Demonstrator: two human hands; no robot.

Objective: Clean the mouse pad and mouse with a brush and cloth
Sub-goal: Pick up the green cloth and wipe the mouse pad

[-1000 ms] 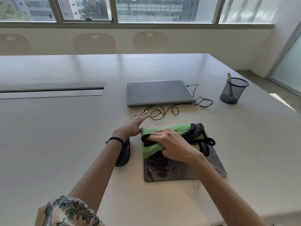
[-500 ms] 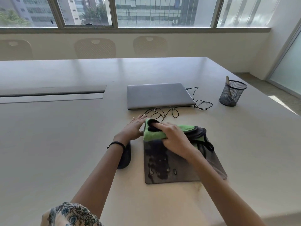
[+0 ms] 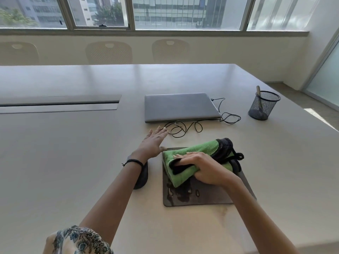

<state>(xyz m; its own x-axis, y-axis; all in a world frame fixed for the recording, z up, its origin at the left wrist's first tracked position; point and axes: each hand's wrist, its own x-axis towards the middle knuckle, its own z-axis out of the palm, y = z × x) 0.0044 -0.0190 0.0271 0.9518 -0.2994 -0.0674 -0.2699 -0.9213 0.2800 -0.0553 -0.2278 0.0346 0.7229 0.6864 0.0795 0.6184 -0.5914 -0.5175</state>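
A dark grey mouse pad (image 3: 201, 197) lies on the table, with wet streaks on its near part. A folded green cloth with black trim (image 3: 199, 150) covers the pad's far half. My right hand (image 3: 205, 168) presses flat on the cloth, fingers straight and pointing left. My left hand (image 3: 154, 142) rests flat on the table by the pad's far-left corner, fingers spread. The black mouse (image 3: 142, 179) sits left of the pad, partly hidden under my left wrist. A brush handle (image 3: 259, 94) sticks out of the mesh cup.
A shut grey laptop (image 3: 179, 107) lies beyond the pad, with a black cable (image 3: 185, 128) looped in front of it. A black mesh cup (image 3: 264, 107) stands at the far right near the table edge. A cable hatch (image 3: 58, 103) is set in the table at left.
My right hand pushed the cloth to the pad's far edge, then drew it back toward me over the middle. The left hand stayed flat on the table.
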